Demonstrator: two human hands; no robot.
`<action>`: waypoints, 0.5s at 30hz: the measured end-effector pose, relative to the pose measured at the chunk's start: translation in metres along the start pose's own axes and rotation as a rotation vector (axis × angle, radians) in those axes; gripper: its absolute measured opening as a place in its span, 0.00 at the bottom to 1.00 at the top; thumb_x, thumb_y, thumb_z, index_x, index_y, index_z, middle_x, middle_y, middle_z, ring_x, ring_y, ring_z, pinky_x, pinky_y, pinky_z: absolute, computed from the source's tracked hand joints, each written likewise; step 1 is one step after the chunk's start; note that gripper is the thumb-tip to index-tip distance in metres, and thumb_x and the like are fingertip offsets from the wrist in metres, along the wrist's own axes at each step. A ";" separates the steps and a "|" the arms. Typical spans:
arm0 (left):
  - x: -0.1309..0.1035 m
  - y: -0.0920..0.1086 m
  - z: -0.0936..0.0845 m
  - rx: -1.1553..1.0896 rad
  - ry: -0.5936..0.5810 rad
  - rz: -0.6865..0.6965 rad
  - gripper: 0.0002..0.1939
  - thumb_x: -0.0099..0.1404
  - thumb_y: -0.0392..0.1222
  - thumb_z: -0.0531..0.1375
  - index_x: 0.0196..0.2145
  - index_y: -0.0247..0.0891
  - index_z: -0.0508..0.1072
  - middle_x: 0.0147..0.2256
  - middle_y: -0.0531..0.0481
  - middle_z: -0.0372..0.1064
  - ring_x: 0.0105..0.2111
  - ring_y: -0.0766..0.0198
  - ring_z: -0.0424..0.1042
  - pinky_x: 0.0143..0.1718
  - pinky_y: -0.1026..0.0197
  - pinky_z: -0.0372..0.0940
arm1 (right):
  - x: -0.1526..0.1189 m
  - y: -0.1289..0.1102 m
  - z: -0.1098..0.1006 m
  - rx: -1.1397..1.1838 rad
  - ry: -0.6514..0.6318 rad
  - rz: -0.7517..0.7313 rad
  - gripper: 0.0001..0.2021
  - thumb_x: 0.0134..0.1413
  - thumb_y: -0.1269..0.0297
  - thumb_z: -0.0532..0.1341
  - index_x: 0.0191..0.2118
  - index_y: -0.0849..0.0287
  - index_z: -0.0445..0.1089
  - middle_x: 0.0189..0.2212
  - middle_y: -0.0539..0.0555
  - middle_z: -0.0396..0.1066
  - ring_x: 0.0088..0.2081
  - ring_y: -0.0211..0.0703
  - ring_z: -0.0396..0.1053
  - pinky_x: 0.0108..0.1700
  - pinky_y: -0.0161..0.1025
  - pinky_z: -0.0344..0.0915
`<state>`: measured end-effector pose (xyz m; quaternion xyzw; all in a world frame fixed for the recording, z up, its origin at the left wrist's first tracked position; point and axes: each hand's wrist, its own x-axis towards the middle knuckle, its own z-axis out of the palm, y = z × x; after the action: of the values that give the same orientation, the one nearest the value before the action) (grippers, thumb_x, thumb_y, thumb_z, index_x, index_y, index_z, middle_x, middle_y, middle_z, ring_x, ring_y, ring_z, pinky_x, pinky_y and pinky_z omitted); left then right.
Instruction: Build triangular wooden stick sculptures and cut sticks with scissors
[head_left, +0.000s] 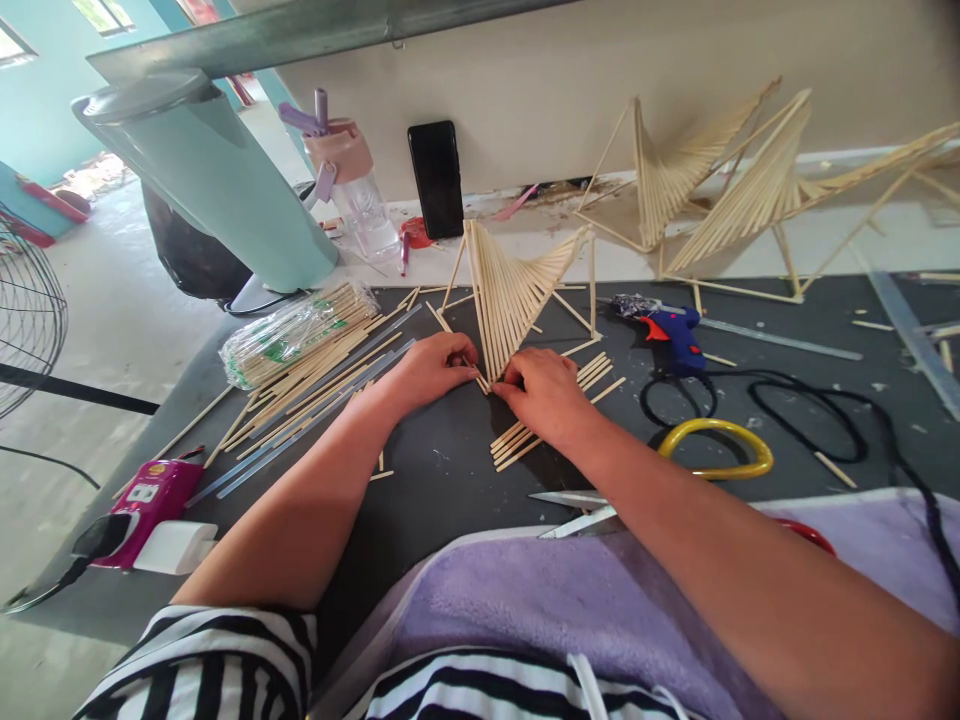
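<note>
A twisted fan-like model of thin wooden sticks (pixel 506 290) stands on the dark table, its near corner between my hands. My left hand (pixel 439 370) pinches the base stick just left of that corner. On the right, my right hand (pixel 544 390) has its fingers closed at the same corner; what its fingertips hold is too small to make out. Several short sticks (pixel 514 445) lie under and beside my right hand. A blue glue gun (pixel 675 335) rests to the right, and scissors (pixel 585 512) lie partly beneath my right forearm.
Two similar stick models (pixel 652 190) stand at the back right. Left are a plastic-wrapped stick bundle (pixel 300 330), loose sticks, glue sticks and a magenta power strip (pixel 154 510). A phone (pixel 436 180), bottle (pixel 360 200) and tall tumbler (pixel 217 180) stand behind. Black cable (pixel 832 385) curls right.
</note>
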<state>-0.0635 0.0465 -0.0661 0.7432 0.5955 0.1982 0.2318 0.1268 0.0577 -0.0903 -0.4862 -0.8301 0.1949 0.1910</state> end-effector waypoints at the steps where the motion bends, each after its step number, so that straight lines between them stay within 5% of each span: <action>1: 0.000 0.000 0.002 -0.008 0.006 0.017 0.06 0.55 0.40 0.60 0.32 0.38 0.73 0.29 0.55 0.66 0.30 0.66 0.65 0.33 0.64 0.58 | 0.000 0.000 0.000 0.000 0.006 0.002 0.09 0.51 0.62 0.64 0.25 0.58 0.66 0.32 0.51 0.71 0.40 0.47 0.65 0.41 0.43 0.50; 15: 0.004 0.005 0.010 -0.014 0.013 -0.038 0.04 0.53 0.39 0.60 0.28 0.36 0.73 0.27 0.55 0.66 0.29 0.66 0.65 0.31 0.63 0.58 | 0.002 0.001 0.003 0.014 0.032 0.021 0.09 0.50 0.63 0.64 0.24 0.58 0.65 0.30 0.51 0.71 0.38 0.46 0.65 0.40 0.43 0.50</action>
<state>-0.0530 0.0482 -0.0713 0.7286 0.6098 0.2028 0.2369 0.1251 0.0593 -0.0926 -0.4967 -0.8203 0.1950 0.2056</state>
